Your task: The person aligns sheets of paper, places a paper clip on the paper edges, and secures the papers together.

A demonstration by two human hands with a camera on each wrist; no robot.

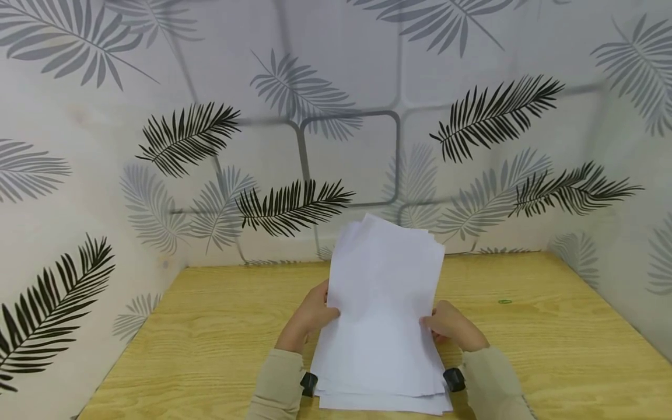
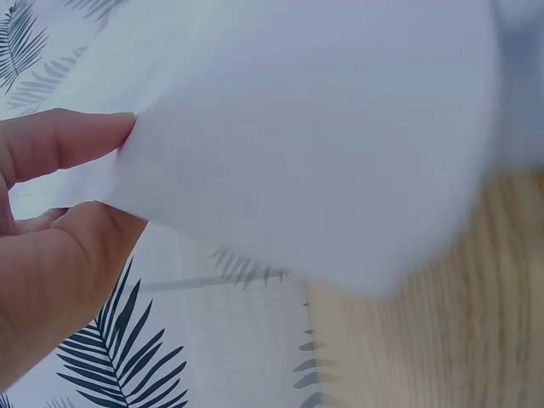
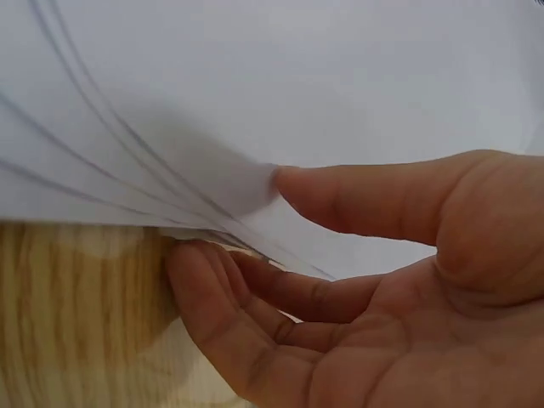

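Observation:
Several loose white paper sheets [image 1: 383, 315] stand tilted up off the table in an uneven stack, their corners fanned at the top and lower edges. On the left edge my left hand [image 1: 315, 312] pinches them, thumb in front and fingers behind. In the left wrist view that thumb and a finger meet on the paper [image 2: 297, 127]. My right hand [image 1: 451, 326] grips the right edge, thumb on the face. The right wrist view shows its curled fingers [image 3: 229, 314] under the layered sheet edges [image 3: 127, 161].
A small green paper clip [image 1: 504, 301] lies on the wood-grain table [image 1: 210, 326], right of the papers. Leaf-patterned cloth [image 1: 357, 157] hangs behind the table and along both sides. Each wrist carries a black device [image 1: 454, 380] near the sleeve cuff.

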